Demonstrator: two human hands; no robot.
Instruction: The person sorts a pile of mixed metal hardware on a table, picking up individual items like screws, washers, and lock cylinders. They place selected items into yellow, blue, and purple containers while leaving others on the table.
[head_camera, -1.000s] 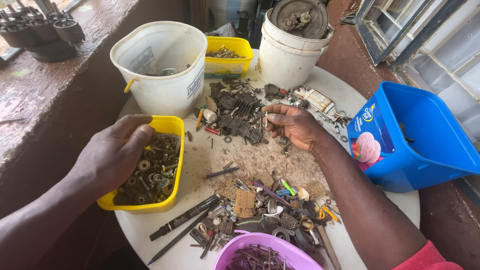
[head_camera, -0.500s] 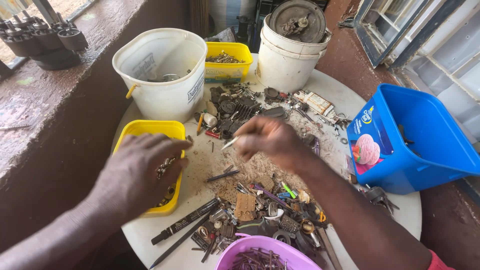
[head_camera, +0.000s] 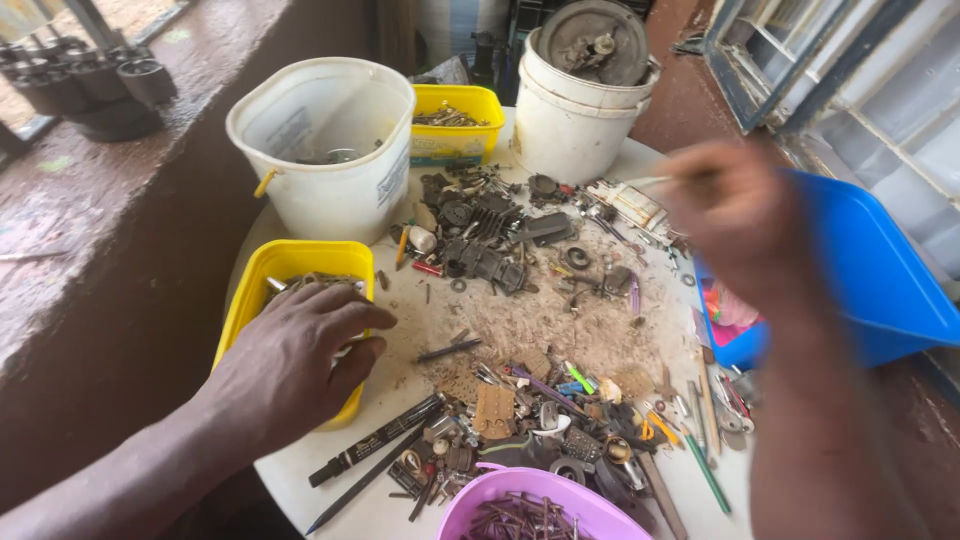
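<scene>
My left hand lies palm down over the near yellow tray of small metal parts. Its fingers curl at the tray's right rim, and what is under them is hidden. My right hand is blurred and raised at the right, in front of the blue bin. It pinches a thin pale metal piece that points left. Below both hands, the round white table is strewn with rusty hardware.
A white bucket stands behind the yellow tray. A second yellow tray and a white bucket with a metal part on top stand at the back. A purple bowl of nails is nearest me, with black pens beside it.
My right hand picked a thin piece from the pile in the middle and swung up and right toward the blue bin. My left hand has stayed over the yellow tray.
</scene>
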